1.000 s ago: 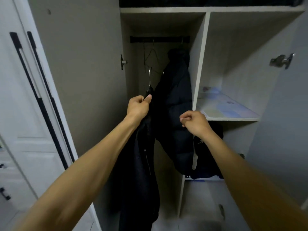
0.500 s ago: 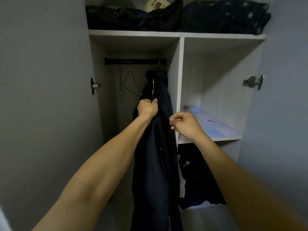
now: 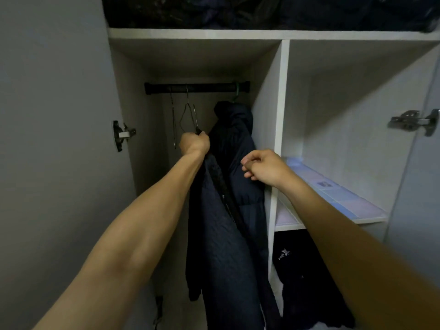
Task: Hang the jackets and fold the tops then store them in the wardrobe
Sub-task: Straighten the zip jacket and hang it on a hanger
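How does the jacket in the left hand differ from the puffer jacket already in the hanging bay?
The held jacket is not on the rail: the left hand grips it below the rail. The puffer jacket already hangs from the rail by a green hook. The held jacket looks thin and finely quilted; the puffer jacket is bulky, with thick padded sections. The held jacket is nearer the camera, the puffer jacket behind it. Both are dark navy.

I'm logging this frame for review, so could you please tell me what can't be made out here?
All in the head view:
- Hanger hook of the held jacket: hidden inside the left hand.
- Right hand: its curled fingers hide whether it pinches anything.
- Top shelf clothes: cut off by the upper edge, too dark.
- Wardrobe floor: blocked by arms and jackets.
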A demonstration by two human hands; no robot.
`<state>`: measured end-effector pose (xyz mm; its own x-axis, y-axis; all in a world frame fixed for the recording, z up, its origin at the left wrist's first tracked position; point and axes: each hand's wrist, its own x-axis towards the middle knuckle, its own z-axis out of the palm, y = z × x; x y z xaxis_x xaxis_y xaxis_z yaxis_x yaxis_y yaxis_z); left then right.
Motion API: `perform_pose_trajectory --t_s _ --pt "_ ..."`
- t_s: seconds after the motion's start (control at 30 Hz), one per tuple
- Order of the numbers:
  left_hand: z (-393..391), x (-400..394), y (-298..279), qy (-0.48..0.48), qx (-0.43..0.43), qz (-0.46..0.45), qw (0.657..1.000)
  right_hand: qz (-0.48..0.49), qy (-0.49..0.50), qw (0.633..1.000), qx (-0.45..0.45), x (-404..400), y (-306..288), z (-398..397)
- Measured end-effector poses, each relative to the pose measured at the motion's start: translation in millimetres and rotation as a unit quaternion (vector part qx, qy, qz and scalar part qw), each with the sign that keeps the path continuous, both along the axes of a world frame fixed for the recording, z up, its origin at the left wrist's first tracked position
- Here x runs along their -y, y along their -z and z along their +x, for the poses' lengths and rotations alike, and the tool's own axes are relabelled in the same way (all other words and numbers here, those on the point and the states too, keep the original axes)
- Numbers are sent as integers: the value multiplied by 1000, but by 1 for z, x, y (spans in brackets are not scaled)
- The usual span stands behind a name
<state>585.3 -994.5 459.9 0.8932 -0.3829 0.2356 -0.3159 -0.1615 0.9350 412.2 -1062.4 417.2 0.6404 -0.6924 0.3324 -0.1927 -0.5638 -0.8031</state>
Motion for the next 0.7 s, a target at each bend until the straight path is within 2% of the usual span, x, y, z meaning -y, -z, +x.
perform_pose_trajectory --t_s 0.17,0.4,0.53,0.6,0.7 --pt "34 3 -16 -12 71 7 997 -4 20 1000 -14 16 -4 18" --pt "63 3 -28 27 187 134 973 -70 49 995 -57 30 4 31" --pt "80 0 -25 24 202 163 965 -70 -15 995 -74 29 17 49" --pt "84 -2 -24 19 196 168 966 -134 1 988 -78 28 19 55" --pt "87 -4 -25 4 186 159 970 -263 113 957 -55 29 20 57"
